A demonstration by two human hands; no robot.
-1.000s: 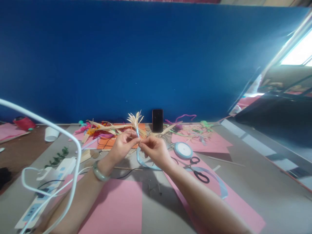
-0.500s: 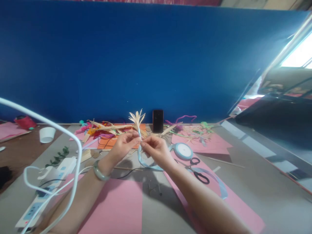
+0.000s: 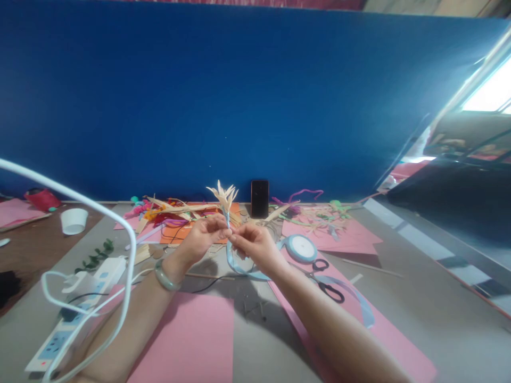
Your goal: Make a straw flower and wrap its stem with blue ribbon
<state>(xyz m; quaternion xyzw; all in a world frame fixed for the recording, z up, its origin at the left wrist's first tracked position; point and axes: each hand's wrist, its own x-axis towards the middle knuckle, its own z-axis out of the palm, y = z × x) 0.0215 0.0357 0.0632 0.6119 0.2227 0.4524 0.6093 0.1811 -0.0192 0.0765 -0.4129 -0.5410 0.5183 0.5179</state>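
Observation:
A pale, straw-coloured handmade flower (image 3: 224, 197) stands upright above my fingertips, its narrow petals spread. Its thin stem is wrapped in light blue ribbon (image 3: 230, 258). My left hand (image 3: 203, 238) is closed in a pinch on the stem below the petals. Close against it, my right hand (image 3: 255, 243) pinches the ribbon at the stem, the fingers nearly touching those of the left. From there the ribbon loops down and runs behind my right wrist toward the ribbon spool (image 3: 302, 248). The lower stem is partly hidden by my fingers.
Black-handled scissors (image 3: 331, 292) lie on pink paper (image 3: 383, 340) by my right forearm. A phone (image 3: 260, 199) stands against the blue partition (image 3: 255, 106). On the left are a power strip (image 3: 56, 346), a white cable (image 3: 130, 266) and a white cup (image 3: 74, 221). Craft scraps (image 3: 175, 207) lie behind my hands.
The flower head has tipped slightly left and turned, sitting a little lower above my fingers. My hands have drawn closer together on the stem.

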